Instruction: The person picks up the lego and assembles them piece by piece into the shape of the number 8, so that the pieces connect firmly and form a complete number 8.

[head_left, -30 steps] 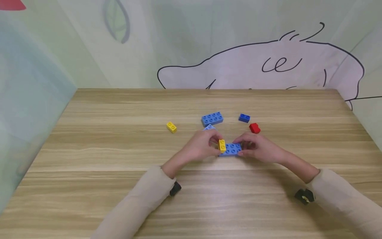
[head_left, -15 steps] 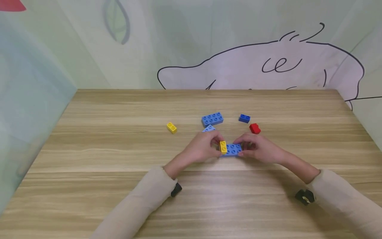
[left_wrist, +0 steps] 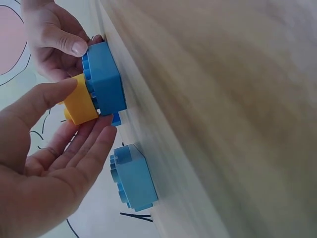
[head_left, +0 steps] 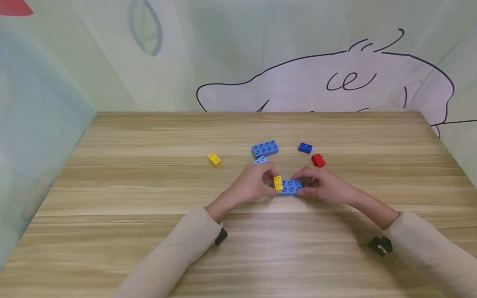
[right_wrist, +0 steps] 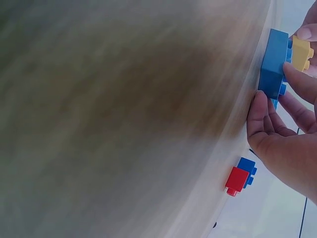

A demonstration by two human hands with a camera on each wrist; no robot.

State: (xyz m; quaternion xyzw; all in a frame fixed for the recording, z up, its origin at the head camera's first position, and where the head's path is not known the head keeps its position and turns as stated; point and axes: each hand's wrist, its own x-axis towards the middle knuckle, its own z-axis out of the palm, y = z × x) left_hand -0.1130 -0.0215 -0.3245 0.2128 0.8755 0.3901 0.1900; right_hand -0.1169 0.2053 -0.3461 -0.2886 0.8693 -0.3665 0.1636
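Yellow and two-studded, a small brick (head_left: pixel 278 184) is pinched between the thumb and fingers of a person's left hand (head_left: pixel 253 182). We see it studs-up against the left end of a long blue brick (head_left: pixel 291 188), which lies on a wood-grained table (head_left: pixel 238 252); we cannot tell whether the two are fully pressed together. The right hand (head_left: pixel 328 186) grips the long blue brick's other end, thumb on the near side, fingers on the far side.

Beyond the hands we find a second blue eight-stud brick (head_left: pixel 265 149), with a paler blue brick (head_left: pixel 261 159) just in front of it, partly hidden by the left hand. Off to the left lies another yellow brick (head_left: pixel 214 159). Toward the right, a dark blue brick (head_left: pixel 305 147) sits near a red brick (head_left: pixel 318 160). Beige sleeves (head_left: pixel 175 248) cover both forearms.
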